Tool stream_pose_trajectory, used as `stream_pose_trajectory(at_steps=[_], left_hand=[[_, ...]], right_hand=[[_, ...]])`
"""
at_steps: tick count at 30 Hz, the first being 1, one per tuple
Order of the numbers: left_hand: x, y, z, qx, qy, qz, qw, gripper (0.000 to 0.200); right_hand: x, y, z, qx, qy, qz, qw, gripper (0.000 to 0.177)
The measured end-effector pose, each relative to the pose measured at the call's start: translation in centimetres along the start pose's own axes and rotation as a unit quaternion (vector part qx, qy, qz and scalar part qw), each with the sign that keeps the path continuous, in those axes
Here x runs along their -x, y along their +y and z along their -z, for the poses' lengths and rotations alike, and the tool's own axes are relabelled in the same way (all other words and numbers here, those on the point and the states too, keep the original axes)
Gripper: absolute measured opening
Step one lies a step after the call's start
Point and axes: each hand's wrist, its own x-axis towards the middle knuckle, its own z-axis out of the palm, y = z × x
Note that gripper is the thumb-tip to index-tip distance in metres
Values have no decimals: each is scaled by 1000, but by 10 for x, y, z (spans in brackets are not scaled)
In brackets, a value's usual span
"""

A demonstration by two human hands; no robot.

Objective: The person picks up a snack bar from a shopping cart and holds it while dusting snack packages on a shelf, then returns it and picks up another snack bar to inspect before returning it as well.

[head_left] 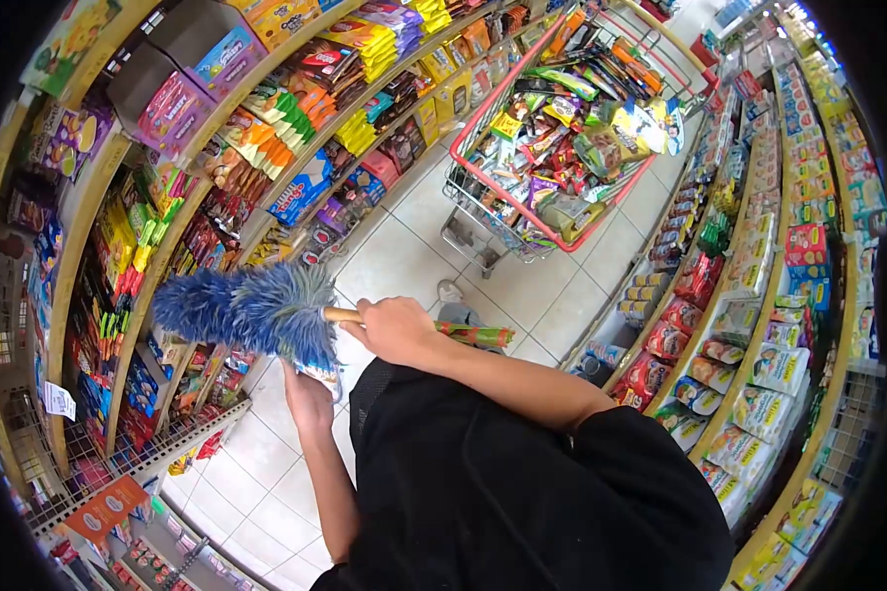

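Observation:
My right hand (396,331) is closed around the wooden handle (341,315) of a feather duster. The duster's blue and grey feathers (246,303) point left, in front of the snack shelves. A red and green patterned length (475,335) shows past my right wrist, in line with the handle. Just below the feathers is my left hand (308,396), raised, its fingers mostly covered by them. A shiny pale edge (323,373) shows at its fingertips; what this belongs to is hidden.
Curved shelves (256,187) of chocolate and snack packets line the left side. A red-rimmed shopping cart (457,148) heaped with packets stands ahead on the tiled floor (409,231). More shelves (749,325) of packaged goods run along the right. A wire rack (138,458) is at lower left.

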Motion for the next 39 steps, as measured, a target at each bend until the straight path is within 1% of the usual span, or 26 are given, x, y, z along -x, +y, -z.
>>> stream_pose_trajectory(at_steps=[2,3,6,7,10,13,14,15,16,18,19,20,22,23,24,25,26,27,28,29,30,31,32,34,37,39], left_hand=[[3,7,-27,47,20,-2,999,45],[-7,7,-19,87,45,12,995,42],[-46,4,4,174,173,70,967,38],[-49,1,2,178,82,55,979,35],[-54,2,-16,22,15,4,1000,35],[-43,-4,-40,-22,28,14,999,34],[-42,-5,-45,-30,28,19,999,35],[-42,-6,-25,36,-134,84,987,37],[-38,-6,-42,79,-111,117,984,39],[-29,-5,-79,144,-66,122,980,41],[-37,-9,-75,115,-78,118,983,41],[-35,-8,-93,118,-16,111,987,39],[-48,-13,-86,188,-67,146,969,40],[-50,-10,-94,191,-79,160,965,41],[-49,-8,-101,195,-88,170,962,42],[-51,-13,-99,212,-98,155,960,40],[-55,-18,-93,227,-111,133,958,39],[-62,-26,-84,146,-67,121,980,36],[-66,-33,-80,67,-15,114,991,34],[-62,-29,-92,35,21,117,992,33],[-60,-27,-103,4,57,127,990,31],[-63,-35,-103,67,65,136,986,31],[-66,-40,-100,126,65,148,979,30],[-64,-35,-102,124,77,132,981,32],[-58,-27,-92,125,105,78,984,35],[-51,-12,-83,119,144,19,982,34]], right_hand=[[-6,13,17,-1,-10,8,1000,42],[-6,17,28,-4,-17,10,1000,43],[-7,26,53,-1,-42,31,999,43],[-8,30,58,3,-50,41,998,43],[-13,50,63,30,-68,60,995,43],[-19,73,73,31,-59,31,997,43],[-20,84,78,31,-34,22,999,43],[-18,96,82,33,-14,13,999,42],[-15,108,86,36,5,8,999,42],[-7,135,102,41,39,-30,998,43],[0,151,109,59,51,-69,995,43],[8,168,116,75,57,-105,990,42],[30,200,133,97,90,-153,979,43],[44,218,136,81,160,-129,975,41],[57,231,145,100,141,-175,969,37],[71,237,156,157,128,-221,954,36],[85,251,161,106,181,-208,955,32],[93,261,166,131,160,-274,939,34],[102,294,167,197,107,-317,921,34],[106,302,172,158,156,-277,935,32],[111,323,172,162,215,-217,938,32],[102,304,186,168,183,-219,944,33],[92,288,195,144,157,-284,935,32],[84,307,197,198,140,-320,916,32],[76,309,204,354,90,-300,881,32],[74,309,203,359,75,-313,876,33]])
